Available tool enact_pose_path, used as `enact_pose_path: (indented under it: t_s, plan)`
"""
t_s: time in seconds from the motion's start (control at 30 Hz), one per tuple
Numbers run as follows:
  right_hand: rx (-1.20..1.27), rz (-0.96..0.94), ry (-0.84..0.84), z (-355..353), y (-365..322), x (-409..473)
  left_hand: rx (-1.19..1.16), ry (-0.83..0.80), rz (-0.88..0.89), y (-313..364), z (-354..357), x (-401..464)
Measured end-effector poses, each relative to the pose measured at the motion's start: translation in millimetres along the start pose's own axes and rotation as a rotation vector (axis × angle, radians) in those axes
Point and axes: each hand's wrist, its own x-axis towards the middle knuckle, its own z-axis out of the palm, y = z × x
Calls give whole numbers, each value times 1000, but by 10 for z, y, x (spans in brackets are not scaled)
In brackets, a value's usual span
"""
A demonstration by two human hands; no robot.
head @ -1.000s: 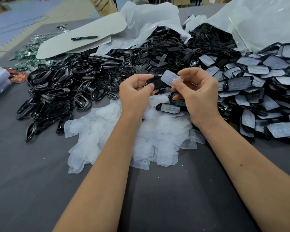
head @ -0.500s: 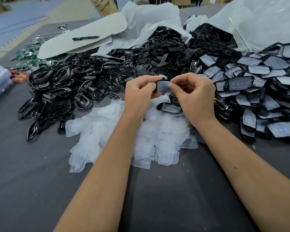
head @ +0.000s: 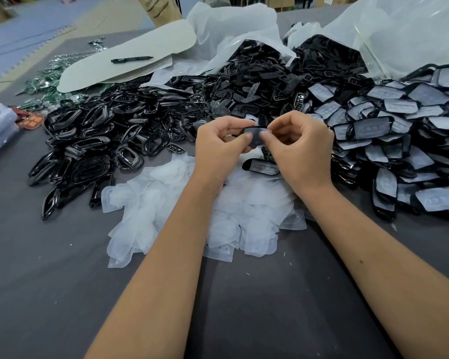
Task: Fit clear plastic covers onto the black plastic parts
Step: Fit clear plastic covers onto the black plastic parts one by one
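Both hands meet at chest height over the table: the left hand and the right hand each pinch one end of a small black part with a clear cover laid over it, thumbs and forefingers pressed tight on it from either side. How far the cover is seated I cannot tell; the fingers hide its edges.

Just below the hands lies the heap of loose covers, pale and floppy. To the left is a spread of bare black frames; to the right, the finished pile, each piece capped in white. One capped piece sits on the covers just beneath the right hand.

By the look of it, the cover is thin, soft and nearly weightless, so it should stretch and bend readily but could slip or wrinkle under the thumbs. The part looks stiff and light, glossy enough to be slick. Holding by the short ends, as now, seems sensible, leaving the long rims free to press down.
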Motion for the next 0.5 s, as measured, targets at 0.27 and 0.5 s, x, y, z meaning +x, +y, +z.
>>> enact_pose_path:
  t_s: [0.27,0.5]
  plan:
    - [-13,12,25,3,-12,-9,-32,-23,-14,11,-2,-3]
    - [102,129,-7,-13,53,19,-57,-28,-17,32,-10,-14]
